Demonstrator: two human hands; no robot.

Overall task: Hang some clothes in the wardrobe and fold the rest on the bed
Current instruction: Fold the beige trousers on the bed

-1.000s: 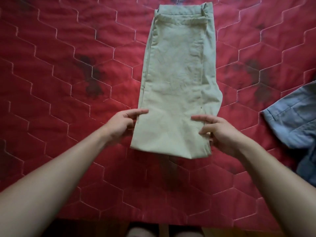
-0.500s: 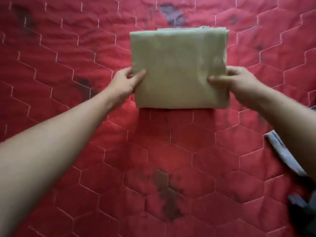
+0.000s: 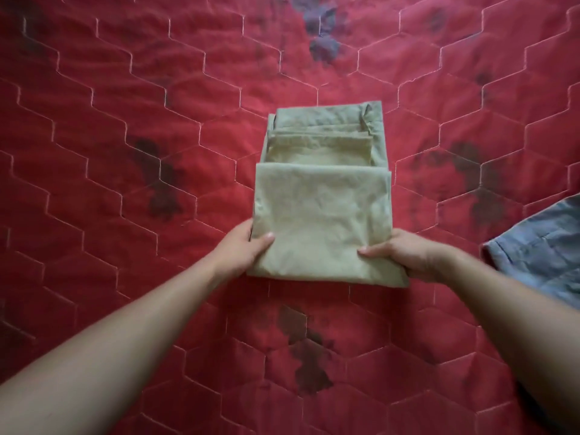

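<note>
Red quilt (image 3: 125, 215), unlabelled khaki trousers (image 3: 323, 208) between hands.

trousers (image 3: 323, 211): pale khaki-green, plain, no print
bedspread (image 3: 125, 152): deep red, quilted in hexagons, stitch lines pale pink-white
bedspread blotches (image 3: 321, 36): dark grey-purple, scattered, irregular
second garment (image 3: 543, 249): faded blue-grey, plain, at right edge
floor strip: not visible enough to tell colour

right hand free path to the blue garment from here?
Probably yes: nothing lies on the red quilt between the right hand and the blue garment. But it grips the khaki trousers, so must release first.
</note>
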